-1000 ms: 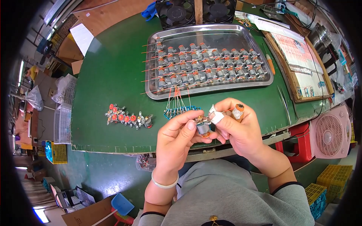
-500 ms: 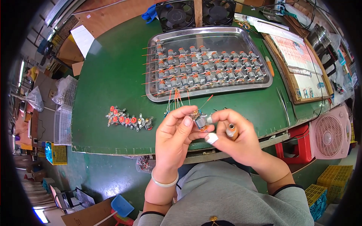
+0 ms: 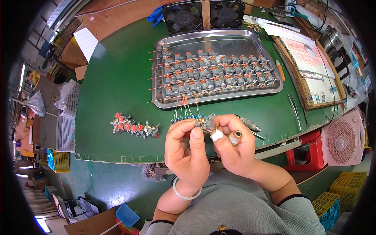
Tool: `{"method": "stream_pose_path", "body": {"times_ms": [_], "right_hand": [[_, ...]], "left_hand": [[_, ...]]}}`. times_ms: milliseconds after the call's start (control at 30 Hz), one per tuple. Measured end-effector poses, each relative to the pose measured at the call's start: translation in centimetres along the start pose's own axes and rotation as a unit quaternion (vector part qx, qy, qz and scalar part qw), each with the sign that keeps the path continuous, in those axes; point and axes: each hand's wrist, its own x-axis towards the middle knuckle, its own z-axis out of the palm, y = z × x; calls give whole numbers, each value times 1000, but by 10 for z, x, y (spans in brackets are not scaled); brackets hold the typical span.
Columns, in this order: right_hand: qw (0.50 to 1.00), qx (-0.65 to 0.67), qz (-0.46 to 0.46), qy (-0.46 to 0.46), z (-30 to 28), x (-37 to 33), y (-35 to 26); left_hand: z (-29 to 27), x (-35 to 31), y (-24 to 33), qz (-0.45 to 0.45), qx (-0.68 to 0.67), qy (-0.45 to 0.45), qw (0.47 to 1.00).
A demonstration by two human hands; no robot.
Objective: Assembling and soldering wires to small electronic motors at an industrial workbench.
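My left hand (image 3: 188,147) pinches a small grey metal component (image 3: 205,122) with protruding lugs between thumb and fingers, just past the table's front edge. At its right side, my right hand (image 3: 235,147) has its fingertips closed against the same component. White tape wraps the right thumb, and a whitish-brown, round-ended tool handle (image 3: 235,137) is tucked in that hand; the rest of the tool is hidden. Behind the hands, a row of small blue parts (image 3: 186,118) with thin orange-tipped leads leans on the metal tray (image 3: 172,103).
In the tray sit rows of grey components (image 3: 215,70) with orange-red tops. Similar components (image 3: 133,127) lie to the left. Right of my hands are a ridged grey tool (image 3: 248,123) and tweezers (image 3: 293,109). Beyond stand two black fans (image 3: 183,17) and a framed board (image 3: 313,74).
The component has turned in my fingers, its lugs now pointing up. My right hand has moved left, closer to my left hand, uncovering the ridged tool behind it.
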Motion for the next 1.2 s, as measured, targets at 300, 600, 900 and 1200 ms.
{"method": "stream_pose_path", "body": {"times_ms": [300, 600, 900, 1200], "right_hand": [[998, -55, -40, -10, -11, 0, 1], [946, 236, 205, -83, -22, 6, -12], [775, -615, -15, -141, -59, 14, -7], [749, -616, -109, -219, -74, 26, -11]], "left_hand": [[-1, 4, 4, -74, -65, 8, 995], [-6, 5, 2, -125, -170, -30, 977], [-23, 25, -1, -218, -267, -72, 936], [-26, 26, -9, -290, -352, -107, 884]]}}
